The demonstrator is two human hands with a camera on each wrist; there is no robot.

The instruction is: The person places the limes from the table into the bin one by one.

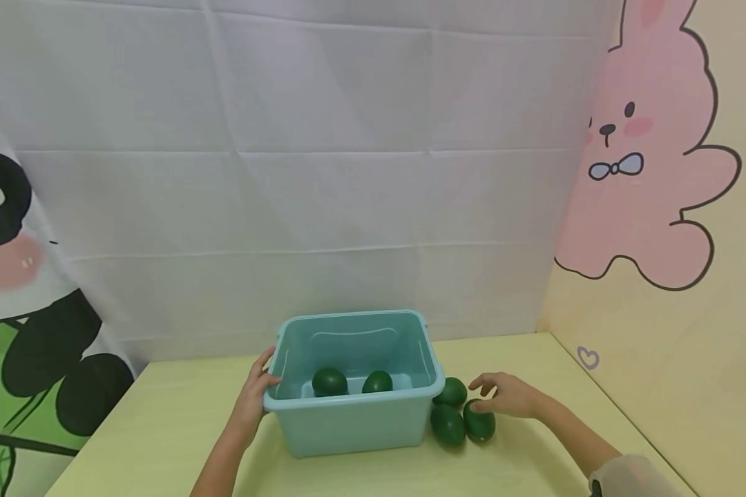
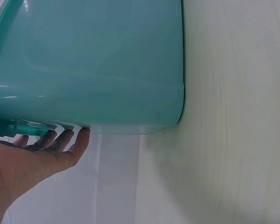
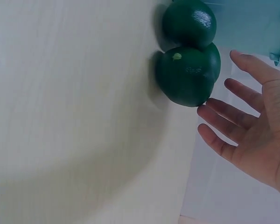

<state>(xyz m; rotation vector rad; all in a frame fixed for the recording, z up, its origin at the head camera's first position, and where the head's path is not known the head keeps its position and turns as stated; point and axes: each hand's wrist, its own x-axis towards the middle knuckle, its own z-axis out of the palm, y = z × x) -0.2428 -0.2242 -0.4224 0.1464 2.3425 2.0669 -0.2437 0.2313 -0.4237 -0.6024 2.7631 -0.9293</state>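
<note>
A light-blue plastic bin (image 1: 354, 428) stands on the table. Its left rim is gripped by my left hand (image 1: 249, 400), thumb over the edge and fingertips against the outer side wall (image 2: 98, 60). Two dark green avocados lie inside: one on the left (image 1: 329, 382), one on the right (image 1: 377, 381). Three more sit against each other just right of the bin: a back one (image 1: 452, 392), a front one (image 1: 447, 424) and a right one (image 1: 479, 422). My right hand (image 1: 510, 395) hovers by the right one, fingers spread and loosely bent, holding nothing; in the right wrist view its fingertips (image 3: 203, 111) appear beside that avocado (image 3: 186, 77).
The pale yellow table (image 1: 161, 414) runs back to a hanging white cloth (image 1: 329, 193). A wall with a painted pink rabbit (image 1: 646, 207) borders the table on the right. Black, white and green cartoon artwork (image 1: 31, 345) is at the left.
</note>
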